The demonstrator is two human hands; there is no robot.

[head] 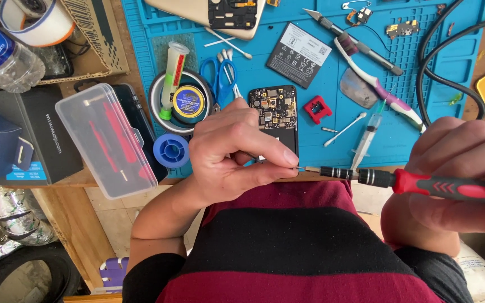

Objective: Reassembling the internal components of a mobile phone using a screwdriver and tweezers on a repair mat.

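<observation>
Screwdriver [422, 184] sits level above the lap, right hand [461, 179] wrapped round its red handle; left hand [237, 151] pinches at its tip, perhaps a bit. Opened phone [274, 115] waits on the counter mat [141, 33].

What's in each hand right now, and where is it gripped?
Right hand grips the screwdriver by its red-black handle. Left hand pinches at its tip.
</observation>
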